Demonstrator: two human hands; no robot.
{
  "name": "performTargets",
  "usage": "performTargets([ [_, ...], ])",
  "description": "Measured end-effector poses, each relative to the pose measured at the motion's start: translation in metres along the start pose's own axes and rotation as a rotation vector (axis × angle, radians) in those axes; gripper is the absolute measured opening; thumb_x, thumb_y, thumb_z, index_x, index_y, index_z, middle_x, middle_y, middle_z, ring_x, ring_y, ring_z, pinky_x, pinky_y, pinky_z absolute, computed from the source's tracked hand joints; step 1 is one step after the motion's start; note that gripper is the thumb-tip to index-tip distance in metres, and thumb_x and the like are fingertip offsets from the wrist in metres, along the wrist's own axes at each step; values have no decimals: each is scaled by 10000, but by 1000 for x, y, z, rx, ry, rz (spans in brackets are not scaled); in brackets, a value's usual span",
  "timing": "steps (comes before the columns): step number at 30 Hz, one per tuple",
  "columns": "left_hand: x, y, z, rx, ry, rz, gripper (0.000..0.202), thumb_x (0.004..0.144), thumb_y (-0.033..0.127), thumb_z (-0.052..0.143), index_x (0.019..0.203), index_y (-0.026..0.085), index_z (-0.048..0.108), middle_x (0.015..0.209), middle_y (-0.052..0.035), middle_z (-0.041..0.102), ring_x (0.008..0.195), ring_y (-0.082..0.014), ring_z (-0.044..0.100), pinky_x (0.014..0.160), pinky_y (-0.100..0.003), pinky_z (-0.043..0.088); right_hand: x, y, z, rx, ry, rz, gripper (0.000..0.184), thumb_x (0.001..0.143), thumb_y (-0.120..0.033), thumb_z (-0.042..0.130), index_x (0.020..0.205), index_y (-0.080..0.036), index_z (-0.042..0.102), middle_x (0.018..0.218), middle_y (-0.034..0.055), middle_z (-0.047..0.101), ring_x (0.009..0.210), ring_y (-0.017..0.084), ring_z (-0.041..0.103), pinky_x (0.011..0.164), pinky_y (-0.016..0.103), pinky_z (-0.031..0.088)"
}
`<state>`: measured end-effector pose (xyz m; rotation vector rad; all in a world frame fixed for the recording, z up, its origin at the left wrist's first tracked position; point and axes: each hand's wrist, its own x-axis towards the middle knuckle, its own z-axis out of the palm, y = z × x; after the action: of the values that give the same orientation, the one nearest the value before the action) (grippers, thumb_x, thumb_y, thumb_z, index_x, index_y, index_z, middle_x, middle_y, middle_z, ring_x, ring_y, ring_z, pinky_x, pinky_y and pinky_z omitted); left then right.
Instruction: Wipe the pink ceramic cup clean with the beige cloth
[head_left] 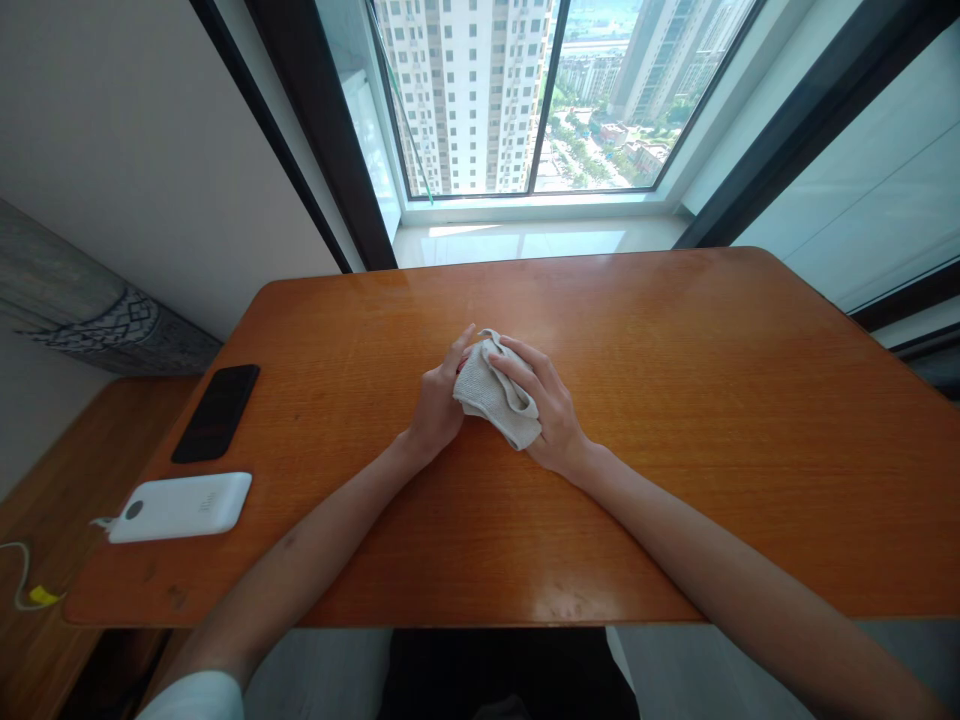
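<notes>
The right hand (556, 418) grasps the pale cloth (491, 390); at the cloth's left edge, the left hand (437, 408) has grip I cannot tell.

Strong daylight from the window (546, 110) at the far side; buildings outside (487, 90) pale and hazy. Sill (517, 242) bright, thin sunlit strip on it. Left wall (150, 120) dim grey, darker toward the corner. Table (675, 400) mid-bright, soft sheen on far half, glare patch by near edge. Cloth (491, 390) fairly sharp, weave readable. Wide-angle distortion: dark posts (322, 130) splay outward, sides look stretched.
</notes>
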<state>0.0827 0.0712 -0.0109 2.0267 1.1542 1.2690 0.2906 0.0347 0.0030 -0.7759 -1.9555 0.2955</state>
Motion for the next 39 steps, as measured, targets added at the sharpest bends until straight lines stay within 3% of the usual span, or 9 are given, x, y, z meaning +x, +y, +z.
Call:
performTargets([
  [5, 4, 3, -4, 38, -56, -49, 371, 1008, 169, 701, 1371, 220, 757, 1175, -63, 871, 986, -215, 814, 933, -311, 629, 0, 0, -1, -2, -2, -6, 736, 1065, -350, 700, 1733, -435, 404, 1733, 113, 493, 1574, 368, 555, 1270, 645, 538],
  [11, 7, 3, -8, 33, -78, -130, 265, 1009, 192, 681, 1246, 204, 799, 1083, -56, 869, 893, -206, 772, 837, -282, 580, 1, -1, 0, -21, -2, -24, 752, 1064, -290, 688, 1740, -440, 393, 1739, 110, 488, 1571, 359, 560, 1265, 629, 548],
  [15, 7, -2, -8, 1, -127, -148, 156, 1000, 210, 668, 1038, 177, 816, 893, -32, 833, 812, -203, 756, 750, -268, 569, 0, 0, 2, -30, -10, -24, 750, 1067, -290, 672, 1742, -452, 386, 1752, 97, 478, 1564, 354, 570, 1256, 626, 558],
  [18, 9, -10, -6, -4, -140, -113, 164, 1010, 254, 673, 980, 184, 818, 1023, -74, 845, 1044, -249, 783, 945, -326, 621, -1, 0, 2, -21, -24, -30, 744, 1062, -284, 679, 1738, -429, 404, 1757, 111, 465, 1576, 358, 554, 1262, 625, 547],
  [22, 14, -28, -3, 45, -131, -56, 191, 1026, 288, 682, 1113, 228, 840, 1341, -107, 810, 1373, -296, 681, 1274, -495, 493, 0, -1, 2, -27, -26, -29, 743, 1061, -274, 678, 1735, -426, 405, 1750, 117, 469, 1572, 363, 555, 1254, 632, 549],
  [28, 16, -48, 2, 227, -121, -85, 315, 1035, 299, 690, 1330, 278, 799, 1589, -99, 688, 1501, -330, 583, 1320, -586, 426, 1, 1, 3, -26, 0, 21, 727, 1074, -265, 672, 1726, -447, 407, 1734, 121, 478, 1589, 352, 540, 1262, 635, 542],
  [34, 11, -40, 5, 431, -77, -93, 435, 1054, 222, 635, 1481, 283, 699, 1786, -150, 463, 1635, -410, 428, 1318, -702, 346, -1, 4, 4, -5, 7, 77, 684, 1090, -277, 648, 1718, -434, 426, 1735, 118, 479, 1596, 337, 537, 1294, 623, 516],
  [36, 10, -33, 3, 442, -74, -64, 502, 1079, 242, 610, 1580, 277, 612, 1789, -173, 444, 1626, -411, 445, 1303, -697, 379, -1, 4, 3, -13, 6, 71, 684, 1088, -292, 653, 1716, -440, 426, 1730, 113, 487, 1594, 342, 541, 1289, 625, 524],
  [39, 8, -21, -1, 362, 4, 52, 525, 1125, 273, 556, 1648, 249, 510, 1705, -167, 533, 1575, -320, 525, 1311, -560, 449, -1, 2, 2, -21, 5, 48, 687, 1084, -303, 659, 1716, -438, 425, 1724, 114, 494, 1588, 345, 550, 1276, 620, 542],
])
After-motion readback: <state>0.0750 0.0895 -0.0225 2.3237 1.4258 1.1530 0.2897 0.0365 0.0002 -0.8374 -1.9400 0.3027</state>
